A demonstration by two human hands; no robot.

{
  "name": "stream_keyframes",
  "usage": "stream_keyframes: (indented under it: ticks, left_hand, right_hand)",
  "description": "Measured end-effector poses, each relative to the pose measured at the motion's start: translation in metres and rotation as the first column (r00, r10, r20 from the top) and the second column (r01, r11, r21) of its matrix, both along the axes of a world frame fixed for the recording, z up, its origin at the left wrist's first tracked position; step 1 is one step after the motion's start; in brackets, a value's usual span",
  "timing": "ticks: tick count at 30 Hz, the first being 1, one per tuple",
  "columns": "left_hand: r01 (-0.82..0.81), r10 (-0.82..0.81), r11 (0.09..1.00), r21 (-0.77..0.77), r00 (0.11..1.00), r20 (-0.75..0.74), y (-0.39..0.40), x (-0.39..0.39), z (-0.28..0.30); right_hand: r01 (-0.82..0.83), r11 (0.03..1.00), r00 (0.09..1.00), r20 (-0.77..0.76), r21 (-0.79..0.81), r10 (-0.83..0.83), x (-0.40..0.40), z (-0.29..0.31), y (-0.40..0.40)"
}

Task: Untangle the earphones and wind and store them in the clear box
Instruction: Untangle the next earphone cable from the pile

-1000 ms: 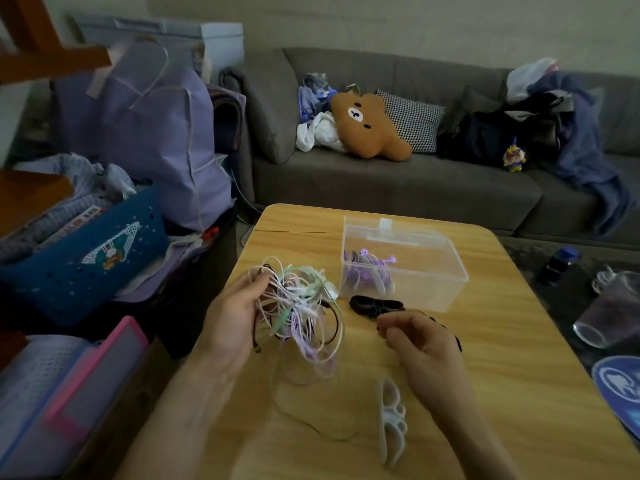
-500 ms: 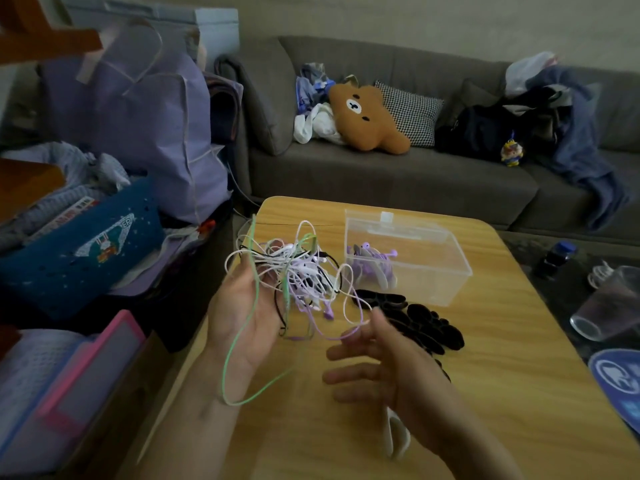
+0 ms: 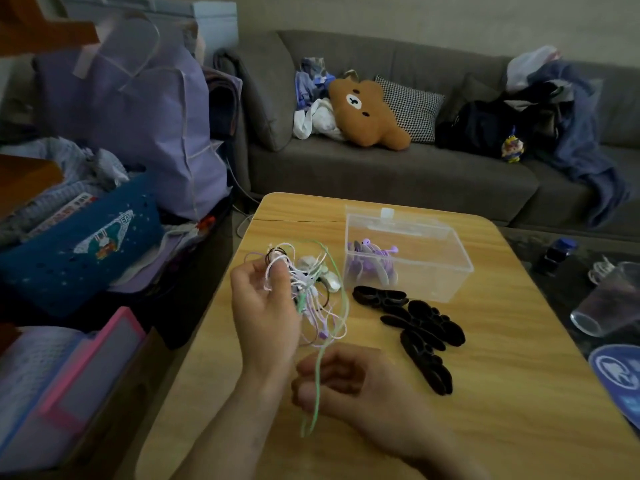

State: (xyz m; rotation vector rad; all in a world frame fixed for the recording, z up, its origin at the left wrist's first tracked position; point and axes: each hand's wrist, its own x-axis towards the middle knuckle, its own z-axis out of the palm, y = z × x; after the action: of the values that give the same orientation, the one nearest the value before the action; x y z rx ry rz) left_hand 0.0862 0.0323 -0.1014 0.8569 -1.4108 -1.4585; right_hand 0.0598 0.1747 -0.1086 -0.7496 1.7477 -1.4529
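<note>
My left hand (image 3: 265,313) holds up a tangled bunch of earphones (image 3: 311,289), white, purple, black and green cords looped over its fingers. A long green cord (image 3: 317,393) hangs down from the bunch. Below it, my right hand (image 3: 343,382) curls its fingers round that green cord. The clear box (image 3: 408,258) stands open on the wooden table (image 3: 502,393), behind and right of the bunch, with a wound purple earphone (image 3: 372,263) inside. Several black cord winders (image 3: 422,330) lie on the table in front of the box.
A glass cup (image 3: 606,299) and a blue round item (image 3: 620,372) sit past the table's right edge. Bags, a blue basket (image 3: 79,244) and a pink-rimmed bin (image 3: 62,386) crowd the left. A grey sofa with a bear cushion (image 3: 367,112) is behind.
My right hand dropped from open in front of the bunch to below it and closed on the hanging green cord. My left hand kept the tangle raised. The white winder is now hidden.
</note>
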Motion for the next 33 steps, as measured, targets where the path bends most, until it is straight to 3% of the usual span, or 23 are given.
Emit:
stream_keyframes:
  ticks: [3, 6, 8, 11, 12, 13, 15, 17, 19, 21, 23, 26, 28, 33]
  left_hand:
    - [0.072, -0.056, 0.993, -0.089, 0.984, 0.170, -0.012, 0.006, -0.004]
    - [0.291, -0.086, 0.910, -0.295, 0.829, 0.552, -0.021, 0.017, -0.005]
    - [0.324, 0.017, 0.854, -0.408, 0.766, 0.642, -0.021, 0.025, -0.001]
    - [0.263, 0.200, 0.776, -0.573, 0.760, 0.619, -0.011, 0.027, 0.000]
    - [0.241, 0.218, 0.743, -0.625, 0.795, 0.566, -0.007, 0.025, 0.000]
    - [0.231, 0.177, 0.713, -0.662, 0.854, 0.489, -0.001, 0.022, 0.000]
    - [0.308, -0.057, 0.663, -0.683, 0.930, 0.364, 0.013, 0.014, -0.002]
    - [0.507, -0.304, 0.553, -0.661, 0.862, 0.407, 0.028, 0.007, -0.007]
    - [0.687, -0.448, 0.474, -0.551, 0.727, 0.521, 0.042, 0.003, -0.014]
    - [0.711, -0.423, 0.423, -0.562, 0.703, 0.572, 0.050, -0.004, -0.024]
    - [0.677, -0.255, 0.359, -0.642, 0.733, 0.630, 0.048, -0.010, -0.031]
    - [0.681, -0.113, 0.407, -0.609, 0.699, 0.706, 0.029, -0.012, -0.037]
    - [0.673, -0.098, 0.436, -0.597, 0.695, 0.712, 0.022, -0.008, -0.034]
    - [0.687, -0.145, 0.434, -0.583, 0.692, 0.707, 0.028, -0.004, -0.027]
  right_hand:
    - [0.172, 0.973, 0.980, 0.130, -0.154, -0.153, -0.023, 0.020, 0.017]
    - [0.469, 0.825, 0.843, 0.438, -0.315, -0.312, -0.051, 0.037, 0.039]
    - [0.555, 0.752, 0.809, 0.442, -0.357, -0.387, -0.065, 0.043, 0.053]
    - [0.634, 0.684, 0.772, 0.338, -0.361, -0.538, -0.074, 0.042, 0.063]
    - [0.649, 0.678, 0.761, 0.291, -0.346, -0.581, -0.074, 0.042, 0.064]
    - [0.654, 0.683, 0.756, 0.240, -0.324, -0.609, -0.074, 0.040, 0.064]
    - [0.637, 0.718, 0.768, 0.148, -0.282, -0.623, -0.072, 0.039, 0.063]
    - [0.598, 0.752, 0.798, 0.121, -0.278, -0.590, -0.067, 0.040, 0.060]
    - [0.529, 0.783, 0.849, 0.188, -0.327, -0.494, -0.063, 0.042, 0.058]
    - [0.467, 0.788, 0.883, 0.255, -0.401, -0.394, -0.060, 0.046, 0.057]
    - [0.511, 0.719, 0.859, 0.281, -0.470, -0.427, -0.066, 0.046, 0.061]
    - [0.675, 0.523, 0.731, 0.378, -0.520, -0.568, -0.087, 0.043, 0.080]
    - [0.742, 0.453, 0.659, 0.410, -0.495, -0.631, -0.100, 0.038, 0.092]
    - [0.833, 0.448, 0.553, 0.493, -0.324, -0.672, -0.111, 0.015, 0.082]
